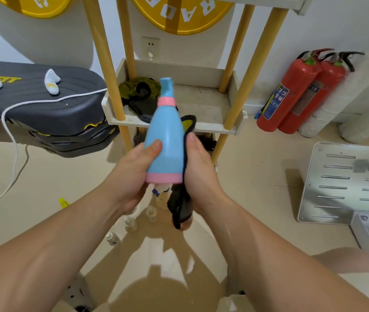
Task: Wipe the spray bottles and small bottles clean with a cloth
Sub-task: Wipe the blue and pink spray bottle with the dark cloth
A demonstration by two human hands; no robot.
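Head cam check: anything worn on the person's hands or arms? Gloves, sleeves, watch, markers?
Nothing worn. Left hand and right hand are bare: no gloves, rings or watch visible. Left forearm and right forearm are uncovered to the frame edge: no sleeves, straps, cables or markings.

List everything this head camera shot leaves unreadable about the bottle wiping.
- Head view: blue plastic spray bottle with pink bands: its right flank is covered by the dark fabric cloth and the right hand.
- Head view: left hand: the fingers behind the bottle are hidden.
- Head view: small clear bottles on the floor: partly behind the hands, too blurred to count or read.
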